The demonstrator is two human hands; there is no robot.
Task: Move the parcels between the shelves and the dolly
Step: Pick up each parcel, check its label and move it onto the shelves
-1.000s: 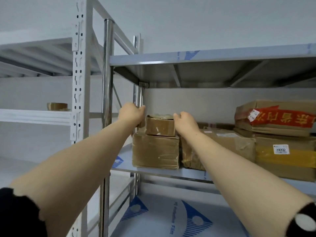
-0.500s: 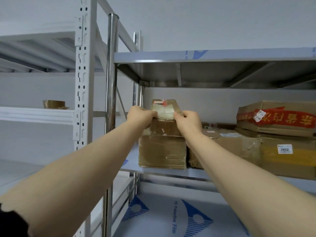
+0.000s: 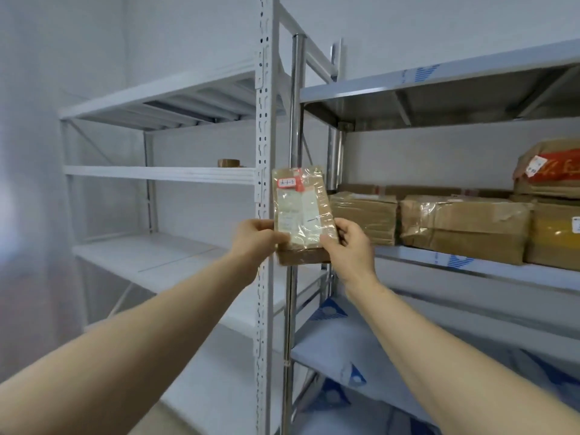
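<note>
Head view: left hand [image 3: 257, 237] is pinching the parcel [image 3: 301, 211] at its lower left edge, right hand [image 3: 348, 243] is gripping its lower right, fingers [image 3: 346, 229] curled round it. Parcel is hanging roughly upright in mid-air before the post [image 3: 265, 136], apart from the boxes [image 3: 364, 215] on the shelf [image 3: 439, 262]. Keeping both grips firm and clearing the post is looking key; dolly isn't showing.

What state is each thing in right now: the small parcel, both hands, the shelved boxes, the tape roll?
Small parcel, held up in the air, label facing the camera.
Left hand, grips its lower left edge.
Right hand, grips its lower right edge.
Left brown box, resting on the steel shelf, taped shut.
Wide brown box, resting beside it, taped shut.
Tape roll, lying flat on the white shelf.
</note>
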